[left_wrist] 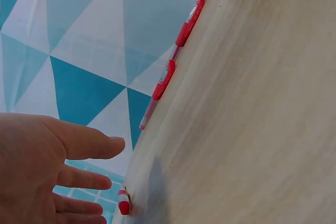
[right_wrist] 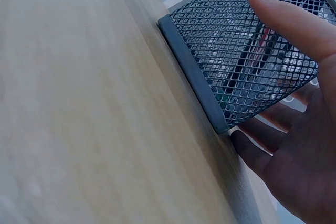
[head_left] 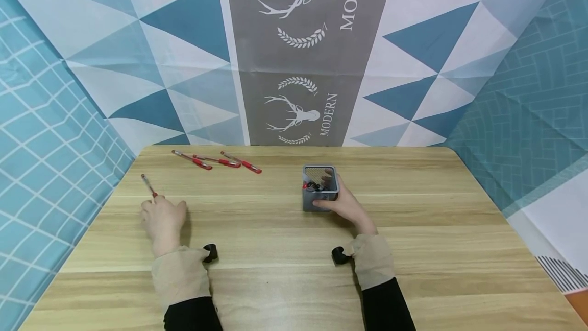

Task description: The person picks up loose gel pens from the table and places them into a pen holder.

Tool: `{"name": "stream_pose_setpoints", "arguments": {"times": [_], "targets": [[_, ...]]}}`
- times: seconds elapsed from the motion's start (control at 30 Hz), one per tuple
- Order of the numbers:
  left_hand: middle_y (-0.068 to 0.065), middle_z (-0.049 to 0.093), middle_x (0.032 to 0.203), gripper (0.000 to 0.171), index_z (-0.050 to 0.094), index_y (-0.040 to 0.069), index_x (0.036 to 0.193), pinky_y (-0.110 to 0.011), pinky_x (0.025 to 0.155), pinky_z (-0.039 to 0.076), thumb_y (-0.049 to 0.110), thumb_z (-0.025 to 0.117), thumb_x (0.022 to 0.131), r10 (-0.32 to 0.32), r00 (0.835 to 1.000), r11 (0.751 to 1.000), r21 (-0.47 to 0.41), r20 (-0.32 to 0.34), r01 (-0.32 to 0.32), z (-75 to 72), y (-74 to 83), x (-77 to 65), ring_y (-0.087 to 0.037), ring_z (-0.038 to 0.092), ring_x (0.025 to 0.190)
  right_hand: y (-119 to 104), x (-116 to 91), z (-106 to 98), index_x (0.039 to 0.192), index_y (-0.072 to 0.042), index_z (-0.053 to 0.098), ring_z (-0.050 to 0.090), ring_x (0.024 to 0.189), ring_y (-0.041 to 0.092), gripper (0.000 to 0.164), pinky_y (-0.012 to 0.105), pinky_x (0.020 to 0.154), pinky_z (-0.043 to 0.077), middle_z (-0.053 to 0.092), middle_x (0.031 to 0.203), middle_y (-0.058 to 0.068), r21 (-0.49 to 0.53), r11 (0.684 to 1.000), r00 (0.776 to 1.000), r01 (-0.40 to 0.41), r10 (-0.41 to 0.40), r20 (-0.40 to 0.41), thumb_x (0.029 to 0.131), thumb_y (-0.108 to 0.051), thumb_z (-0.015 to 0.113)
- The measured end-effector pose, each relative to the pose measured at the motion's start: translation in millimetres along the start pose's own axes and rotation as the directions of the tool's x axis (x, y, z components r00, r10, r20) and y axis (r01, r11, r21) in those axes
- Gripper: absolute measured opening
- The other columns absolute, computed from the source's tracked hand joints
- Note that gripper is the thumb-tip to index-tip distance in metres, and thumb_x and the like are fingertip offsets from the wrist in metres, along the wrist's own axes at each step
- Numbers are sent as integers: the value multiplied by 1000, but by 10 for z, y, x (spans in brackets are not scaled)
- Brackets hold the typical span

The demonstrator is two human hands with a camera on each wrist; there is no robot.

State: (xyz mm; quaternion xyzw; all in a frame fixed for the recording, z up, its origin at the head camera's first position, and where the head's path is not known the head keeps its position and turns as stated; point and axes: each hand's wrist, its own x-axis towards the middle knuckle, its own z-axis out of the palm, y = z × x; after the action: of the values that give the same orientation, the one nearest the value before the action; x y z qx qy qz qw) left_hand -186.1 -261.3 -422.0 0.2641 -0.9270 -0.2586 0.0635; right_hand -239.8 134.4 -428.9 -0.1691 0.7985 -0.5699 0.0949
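Note:
My right hand (head_left: pixel 346 202) grips a grey mesh pen holder (head_left: pixel 310 203), thumb across its near side and fingers around the right and far sides. Several pens stand in the holder, seen through its mesh wall (right_wrist: pixel 226 45) in the right wrist view. Over at the left, my left hand (head_left: pixel 164 217) hovers by the red end of a single pen (head_left: pixel 148 184). The left wrist view shows its fingers stretched out and parted, with a gap between them and that pen (left_wrist: pixel 124 202).
Three clear-barrelled pens with red caps lie at the table's back left: one on the left (head_left: pixel 192 159), one in the middle (head_left: pixel 218 161), one on the right (head_left: pixel 241 162). A patterned cloth backdrop (head_left: pixel 294 55) rises behind the wooden table (head_left: pixel 275 249).

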Motion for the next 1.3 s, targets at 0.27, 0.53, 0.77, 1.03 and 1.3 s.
{"name": "stream_pose_setpoints", "arguments": {"times": [0.27, 0.53, 0.77, 1.03, 1.3], "targets": [[-45, 30, 115, 62, 32, -24, 120, -62, 86, 31, 28, 44, 88, -37, 998, 999, -6, 45, 37, 13, -15, -9, -56, 30, 108, -11, 0, -3, 144, -11, 14, 27, 133, 37, 90, 52, 106, 25, 27, 143, 25, 4, 1000, 1000, -7, 7, 4, 76, -12, 73], [-45, 32, 115, 61, 34, -23, 120, -62, 85, 31, 28, 41, 88, -47, 997, 999, 20, 66, 46, 31, -30, -8, -56, 32, 106, -30, -6, -5, 144, -15, 14, 27, 133, 35, 91, 52, 107, 25, 27, 144, 23, -8, 1000, 1000, -22, 22, -3, 76, -14, 73], [-46, 32, 113, 63, 34, -26, 118, -61, 84, 32, 29, 40, 89, -34, 995, 997, 67, 90, 28, 37, -32, -6, -56, 32, 104, -23, -5, -6, 144, -13, 14, 27, 133, 36, 90, 51, 106, 25, 27, 144, 24, -6, 1000, 1000, -13, 13, 1, 76, -13, 73], [-45, 35, 108, 58, 43, -28, 105, -60, 82, 32, 27, 40, 88, -29, 997, 998, 63, 71, 24, 39, -39, -12, -56, 34, 100, -24, -14, -2, 144, -13, 14, 27, 133, 36, 91, 52, 106, 26, 27, 144, 23, -3, 1000, 1000, -21, 21, 0, 76, -14, 73], [-44, 36, 103, 49, 47, -30, 97, -57, 79, 34, 17, 39, 85, -12, 1000, 998, 57, 16, 11, 25, -47, -11, -55, 36, 94, 3, 4, -3, 144, -15, 14, 27, 133, 35, 91, 51, 106, 26, 28, 144, 23, -11, 1000, 1000, -20, 20, -7, 75, -14, 73]]}}
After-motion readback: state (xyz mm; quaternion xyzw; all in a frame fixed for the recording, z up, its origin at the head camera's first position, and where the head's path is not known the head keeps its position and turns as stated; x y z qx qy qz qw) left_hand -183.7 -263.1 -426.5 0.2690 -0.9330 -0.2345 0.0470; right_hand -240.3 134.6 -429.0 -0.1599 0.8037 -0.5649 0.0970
